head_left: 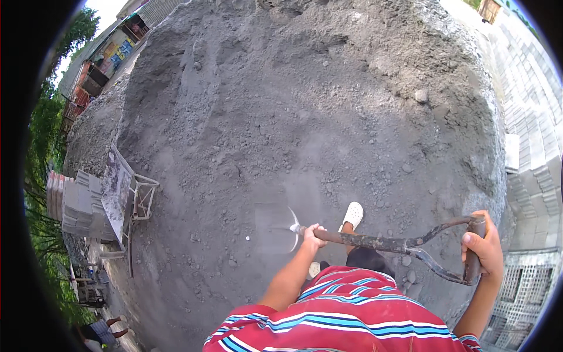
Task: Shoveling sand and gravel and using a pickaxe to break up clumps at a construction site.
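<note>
A shovel with a worn dark shaft lies across in front of my body, its blade end to the left and its D-shaped handle to the right. My left hand is closed round the lower shaft, just behind the blade socket. At the far end of the shaft my right hand wraps the crossbar of the handle. The blade is grey like the ground and hard to make out. Loose grey sand spreads below and ahead of the shovel.
A tall bank of sand and stones rises ahead. To the left stands what looks like a metal wheelbarrow, beside stacked blocks. More concrete blocks line the right side. My foot in a white clog rests on the sand. Another person is at lower left.
</note>
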A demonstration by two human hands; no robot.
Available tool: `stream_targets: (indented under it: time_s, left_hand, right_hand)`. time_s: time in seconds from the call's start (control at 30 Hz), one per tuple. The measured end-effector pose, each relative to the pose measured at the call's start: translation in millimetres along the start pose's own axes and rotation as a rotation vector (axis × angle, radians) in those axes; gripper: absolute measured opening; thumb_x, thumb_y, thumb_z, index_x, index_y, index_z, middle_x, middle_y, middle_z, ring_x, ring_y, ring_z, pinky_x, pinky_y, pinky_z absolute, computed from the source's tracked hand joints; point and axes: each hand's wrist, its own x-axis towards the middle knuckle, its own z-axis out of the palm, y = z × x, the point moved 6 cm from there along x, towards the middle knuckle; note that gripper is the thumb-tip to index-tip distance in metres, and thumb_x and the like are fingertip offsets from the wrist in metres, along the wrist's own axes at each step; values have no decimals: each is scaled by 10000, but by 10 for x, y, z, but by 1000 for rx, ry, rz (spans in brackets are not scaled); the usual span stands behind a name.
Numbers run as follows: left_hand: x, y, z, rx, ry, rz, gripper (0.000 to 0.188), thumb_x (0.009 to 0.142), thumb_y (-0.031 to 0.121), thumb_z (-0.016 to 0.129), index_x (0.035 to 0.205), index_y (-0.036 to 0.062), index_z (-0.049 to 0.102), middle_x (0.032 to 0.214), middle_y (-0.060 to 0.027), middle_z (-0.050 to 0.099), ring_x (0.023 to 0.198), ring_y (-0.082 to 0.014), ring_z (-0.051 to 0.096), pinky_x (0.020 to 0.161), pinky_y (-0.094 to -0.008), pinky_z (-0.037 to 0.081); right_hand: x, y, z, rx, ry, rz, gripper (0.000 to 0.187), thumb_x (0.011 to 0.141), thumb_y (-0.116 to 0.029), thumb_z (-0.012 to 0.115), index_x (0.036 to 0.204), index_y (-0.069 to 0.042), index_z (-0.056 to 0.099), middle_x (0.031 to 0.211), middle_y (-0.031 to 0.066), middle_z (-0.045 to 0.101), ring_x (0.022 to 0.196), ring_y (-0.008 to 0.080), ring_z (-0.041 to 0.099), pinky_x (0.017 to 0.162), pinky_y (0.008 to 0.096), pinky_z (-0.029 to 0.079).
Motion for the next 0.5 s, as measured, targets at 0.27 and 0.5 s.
stream_targets:
  time_s: [0.27, 0.5]
  left_hand:
    - [45, 1167, 1578, 163, -217, 352, 92, 556, 120, 471, 494, 103, 406, 490, -27, 450, 453, -174, 423, 505, -289, 380]
    - [825, 798, 2227, 475, 99, 242, 146, 641, 153, 525, 579, 109, 400, 493, -21, 386, 442, -157, 405, 465, -311, 369]
  right_hand:
    - [848, 1889, -535, 625, 360, 458, 408, 694, -437, 546, 716, -44, 439, 520, 56, 456, 376, 138, 436, 358, 234, 380]
    - [768, 2450, -479, 522, 832, 907, 436, 719, -494, 466, 599, -80, 401, 448, 46, 406, 348, 150, 414, 291, 256, 333]
